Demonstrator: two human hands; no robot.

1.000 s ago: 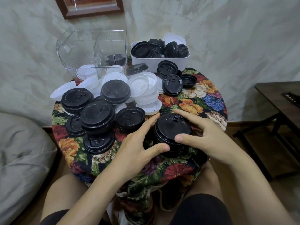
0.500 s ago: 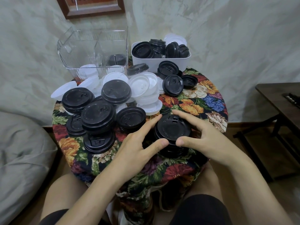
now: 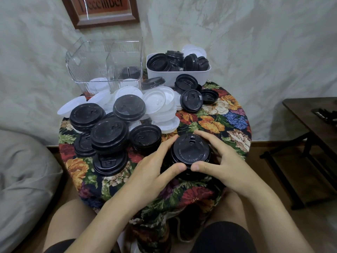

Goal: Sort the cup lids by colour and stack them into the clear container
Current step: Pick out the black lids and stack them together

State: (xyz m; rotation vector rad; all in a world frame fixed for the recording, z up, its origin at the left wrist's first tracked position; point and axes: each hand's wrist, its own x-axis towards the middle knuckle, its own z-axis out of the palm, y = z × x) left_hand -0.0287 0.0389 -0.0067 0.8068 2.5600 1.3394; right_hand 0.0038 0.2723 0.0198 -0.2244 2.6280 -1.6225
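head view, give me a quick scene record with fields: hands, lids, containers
left hand: grips black lid stack, left side
right hand: grips same stack, right side
stack location: near side of floral table
clear container: back left, a few white and black lids inside
white bin: back right, mostly black lids
white lids: loose pile mid-table
other black stacks: left of the hands

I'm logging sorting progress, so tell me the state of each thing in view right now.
Black stack: upright, gripped from both sides.
Left hand: fingers curled round that stack.
Right hand: fingers curled round that stack.
Clear container: open, a few lids at the bottom.
White bin: open, holding black lids.
White lids: loose, unsorted pile.
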